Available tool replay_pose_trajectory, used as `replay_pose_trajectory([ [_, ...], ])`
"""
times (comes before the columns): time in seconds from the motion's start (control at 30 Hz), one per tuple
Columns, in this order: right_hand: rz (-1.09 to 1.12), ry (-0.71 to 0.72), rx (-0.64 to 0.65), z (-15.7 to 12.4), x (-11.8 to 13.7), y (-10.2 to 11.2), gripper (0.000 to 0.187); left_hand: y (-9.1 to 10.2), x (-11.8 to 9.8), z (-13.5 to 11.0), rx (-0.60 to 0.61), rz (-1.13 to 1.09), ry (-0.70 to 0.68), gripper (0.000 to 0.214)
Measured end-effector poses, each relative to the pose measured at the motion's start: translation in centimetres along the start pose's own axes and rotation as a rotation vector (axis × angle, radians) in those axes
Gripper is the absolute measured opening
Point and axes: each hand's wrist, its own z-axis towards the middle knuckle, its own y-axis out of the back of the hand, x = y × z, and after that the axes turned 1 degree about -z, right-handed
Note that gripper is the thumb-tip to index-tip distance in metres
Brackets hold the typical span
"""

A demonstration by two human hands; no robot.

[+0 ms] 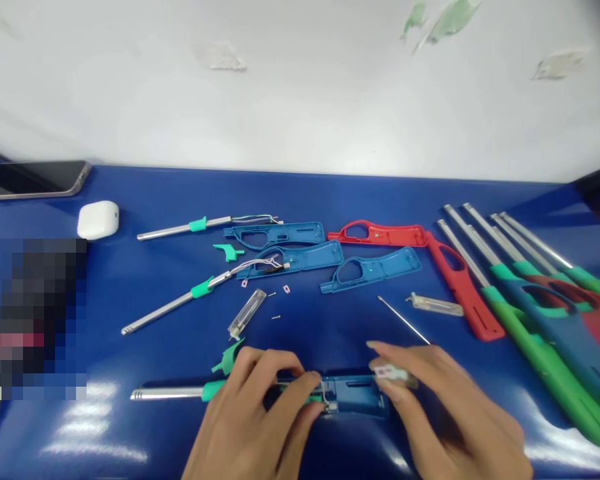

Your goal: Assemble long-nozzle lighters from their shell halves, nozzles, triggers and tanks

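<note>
My left hand (260,413) presses its fingers on an open blue lighter casing half (357,395) at the front of the table. A metal tube (167,393) with a green collar points left from under that hand. Small wires and metal parts show at my fingertips. Close to the casing's right end, my right hand (450,407) pinches a small clear fuel tank (405,378); a pale pink clip lies at its near end, partly hidden by the fingers. A green trigger (229,360) rests just beyond my left hand.
More blue casing halves (400,265), a red half (390,235), wired tubes (165,311), clear tanks (247,312) and tiny screws (276,317) lie behind. A thin rod (403,319) lies beyond my right hand. Assembled lighters (545,360) crowd the right; a phone (35,179) and white case (99,220) sit left.
</note>
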Motion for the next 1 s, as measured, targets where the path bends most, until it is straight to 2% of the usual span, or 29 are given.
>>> replay_pose_trajectory([
  [0.07,-0.012,-0.045,0.027,-0.3,0.2,0.2,0.015,-0.3,0.2,-0.4,0.031,0.041,-0.012,0.029],
  [0.13,-0.026,-0.075,0.082,-0.4,0.4,0.2,0.011,-0.2,0.2,-0.7,0.001,0.055,0.000,0.031],
  [0.27,-0.050,0.024,0.211,-0.2,0.2,-0.5,0.002,0.3,0.4,-1.6,-0.063,0.048,0.004,0.035],
  [0.4,-0.024,0.104,0.299,0.3,-0.2,-1.1,0.019,0.2,1.0,-2.4,-0.109,0.063,-0.046,0.033],
  [0.67,-0.028,0.166,0.349,0.9,-0.3,-1.4,0.028,-1.2,1.4,-2.6,-0.131,0.041,-0.062,0.028],
  [0.9,-0.017,0.167,0.341,0.9,-0.3,-1.7,0.027,-1.3,1.1,-2.4,-0.122,0.027,-0.056,0.027],
  [1.0,0.008,0.174,0.385,0.8,-0.6,-1.2,0.023,-1.3,1.0,-2.4,-0.126,0.021,-0.058,0.027],
])
